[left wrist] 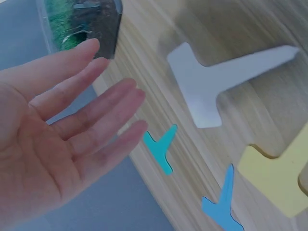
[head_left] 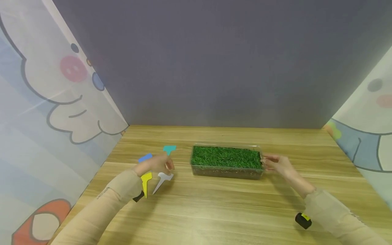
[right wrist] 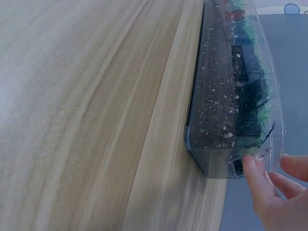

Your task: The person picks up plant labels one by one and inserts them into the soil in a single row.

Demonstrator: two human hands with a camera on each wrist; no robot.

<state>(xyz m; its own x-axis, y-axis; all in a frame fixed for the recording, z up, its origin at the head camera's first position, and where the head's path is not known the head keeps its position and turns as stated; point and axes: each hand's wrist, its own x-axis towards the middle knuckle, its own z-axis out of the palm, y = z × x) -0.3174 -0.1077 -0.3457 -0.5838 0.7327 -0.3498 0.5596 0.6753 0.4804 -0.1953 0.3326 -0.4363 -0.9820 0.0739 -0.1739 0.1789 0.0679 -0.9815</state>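
Note:
A clear plastic planter box (head_left: pixel 226 172) stands on the wooden table, with dark soil (right wrist: pixel 214 91) and short green grass (head_left: pixel 226 157) inside. At its right end my right hand (head_left: pixel 277 164) grips the end wall, fingertips at the small slot (right wrist: pixel 238 166) below the rim. My left hand (head_left: pixel 159 164) hovers palm down left of the box, holding nothing, fingers loosely extended in the left wrist view. Around it lie T-shaped plant labels: a white label (left wrist: pixel 195 86), a yellow label (left wrist: pixel 269 175), a teal label (left wrist: pixel 161 149) and a blue label (left wrist: pixel 222 207), the blue one partly hidden in the head view.
A dark grey panel (head_left: pixel 220 68) rises behind the table's far edge. Cartoon-printed curtains (head_left: pixel 36 136) hang on the left and right sides. Wood tabletop (head_left: pixel 208 214) stretches in front of the box. Each wrist carries a small black camera (head_left: pixel 303 221).

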